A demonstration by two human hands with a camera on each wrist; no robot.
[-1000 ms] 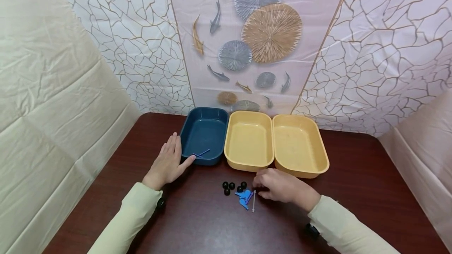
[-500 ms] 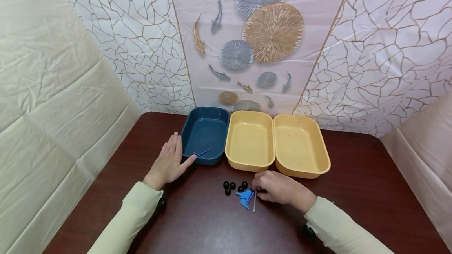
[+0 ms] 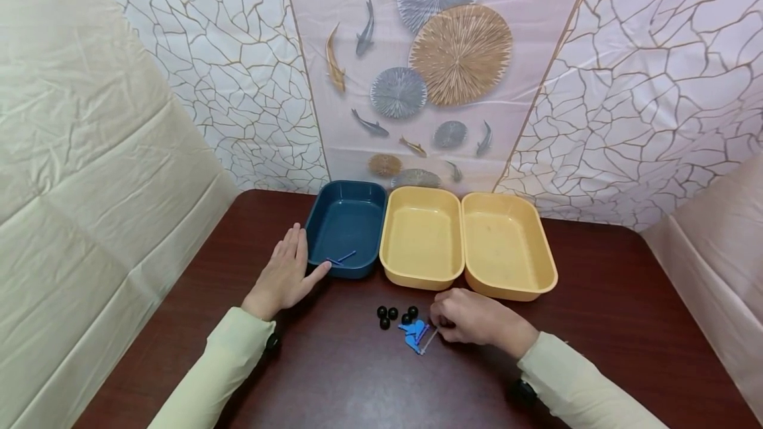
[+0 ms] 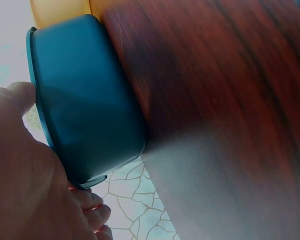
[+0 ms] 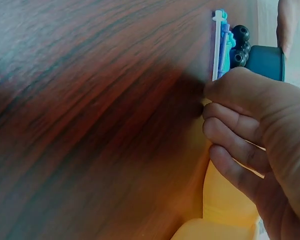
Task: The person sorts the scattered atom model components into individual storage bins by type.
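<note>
My left hand (image 3: 285, 275) lies with straight fingers along the left side of the dark blue tray (image 3: 348, 184), its thumb on the near rim. In the left wrist view the thumb (image 4: 21, 97) touches that rim. My right hand (image 3: 473, 318) is low over the table, thumb and fingertips pinching one end of a thin pale plastic rod (image 3: 429, 341) with a small knobbed end. In the right wrist view the pale rod (image 5: 217, 47) runs out from the thumb tip. Beside it lie light blue plastic pieces (image 3: 411, 343) and a purple rod (image 3: 422, 334).
Several black beads (image 3: 384, 324) lie left of the right hand. Two purple rods (image 3: 346, 257) are in the blue tray. A middle yellow tray (image 3: 422, 281) and a right yellow tray (image 3: 511, 292) stand beside it on the dark wooden table (image 3: 357, 382). A patterned cloth hangs behind.
My right hand has drawn slightly to the right, and the pale rod has turned from nearly straight to slanted, its near end swinging left toward the blue pieces. The left hand stays put.
</note>
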